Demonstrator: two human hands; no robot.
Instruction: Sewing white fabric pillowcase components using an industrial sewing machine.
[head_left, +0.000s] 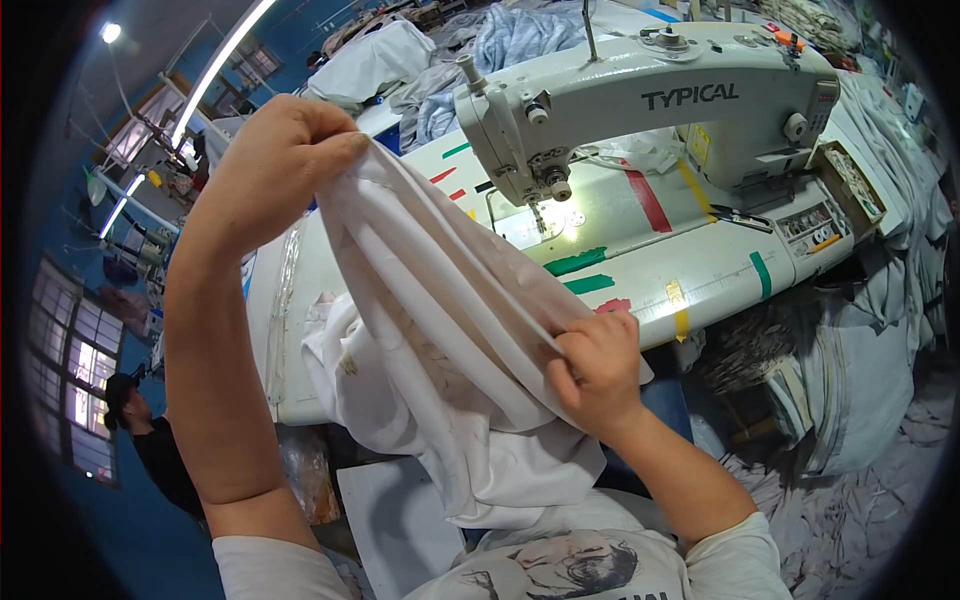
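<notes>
A large piece of white fabric [440,330] is stretched between my two hands, its folds hanging over the table's front edge toward my lap. My left hand [285,165], raised at the upper left, pinches one corner of the cloth. Lower and to the right, my right hand [600,370] grips the cloth's edge in a closed fist. Behind the fabric stands a pale industrial sewing machine [620,100], its lit needle area [540,220] just beyond the cloth. Neither hand touches the machine.
Coloured tape strips mark the sewing table [700,290]. At its right lie black scissors [742,218], a small parts tray [812,230] and a box [850,180]. Piled fabric [865,390] hangs at right; more heaps [375,60] lie behind. A person [150,430] is at far left.
</notes>
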